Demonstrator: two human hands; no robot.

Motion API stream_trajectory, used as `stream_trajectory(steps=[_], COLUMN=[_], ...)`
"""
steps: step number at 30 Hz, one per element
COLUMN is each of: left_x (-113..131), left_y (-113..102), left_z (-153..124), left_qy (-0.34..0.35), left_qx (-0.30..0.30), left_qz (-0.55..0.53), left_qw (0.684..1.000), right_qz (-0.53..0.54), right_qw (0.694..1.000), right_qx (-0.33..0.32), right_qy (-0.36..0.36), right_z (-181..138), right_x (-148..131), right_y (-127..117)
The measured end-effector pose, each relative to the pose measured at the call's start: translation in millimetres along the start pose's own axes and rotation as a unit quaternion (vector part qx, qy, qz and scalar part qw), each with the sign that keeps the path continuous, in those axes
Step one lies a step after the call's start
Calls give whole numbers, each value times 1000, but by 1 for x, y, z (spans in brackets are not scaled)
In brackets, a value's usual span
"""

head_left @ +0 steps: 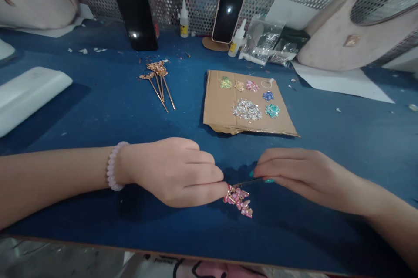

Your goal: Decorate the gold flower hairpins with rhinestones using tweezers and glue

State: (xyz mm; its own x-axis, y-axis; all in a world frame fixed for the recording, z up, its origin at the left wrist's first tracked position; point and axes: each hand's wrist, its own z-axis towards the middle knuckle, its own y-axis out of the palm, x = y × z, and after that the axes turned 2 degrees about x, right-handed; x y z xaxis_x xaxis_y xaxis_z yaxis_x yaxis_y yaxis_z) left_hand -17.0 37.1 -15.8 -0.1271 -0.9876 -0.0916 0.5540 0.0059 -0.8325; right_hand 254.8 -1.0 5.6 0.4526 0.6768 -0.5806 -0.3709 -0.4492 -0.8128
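Note:
My left hand [176,173], with a pale beaded bracelet on the wrist, is closed around one end of a pink-stoned ornament [238,200] with gold edges. The rest of the ornament sticks out past the fingers, over the front of the table. My right hand [294,171] pinches slim dark tweezers [250,181], whose tip reaches the ornament beside my left fingers. Beyond my hands lies a cardboard sheet [218,108] bearing small heaps of stones: silver [248,110], teal [272,110], blue [268,96], pink [251,86], peach [239,86] and green [225,82].
Several gold hairpins [160,79] lie on the blue table [98,112]. Behind stand glue bottles [184,23], [237,40] a phone [230,10] and a black panel [133,8]. Plastic bags [263,40] and a handbag [342,38] are at right, a white device [32,95] at left.

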Motion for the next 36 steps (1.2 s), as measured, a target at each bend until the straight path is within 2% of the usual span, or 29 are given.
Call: stream_trajectory(steps=[5,10,18,22,28,36], left_x=[0,-1,0,0,0,-3], left_y=[0,0,1,1,2,6], left_z=[0,1,2,1,3,-4], left_qy=[3,8,5,4,-32,-98], left_qx=[3,8,12,15,-40,-100], left_qz=[-4,-1,-2,-7,-22,-45], left_qw=[1000,1000,1000,1000,998,989], right_qz=[-2,-16,-12,-37,-63,-108], right_qw=[1000,999,1000,999,994,980], right_qx=[-2,23,9,30,91,153], right_qy=[4,-16,-13,-13,-16,-61], right_z=[1,1,0,2,2,1], right_x=[0,4,5,5,8,9], right_y=[1,2,3,1,1,2])
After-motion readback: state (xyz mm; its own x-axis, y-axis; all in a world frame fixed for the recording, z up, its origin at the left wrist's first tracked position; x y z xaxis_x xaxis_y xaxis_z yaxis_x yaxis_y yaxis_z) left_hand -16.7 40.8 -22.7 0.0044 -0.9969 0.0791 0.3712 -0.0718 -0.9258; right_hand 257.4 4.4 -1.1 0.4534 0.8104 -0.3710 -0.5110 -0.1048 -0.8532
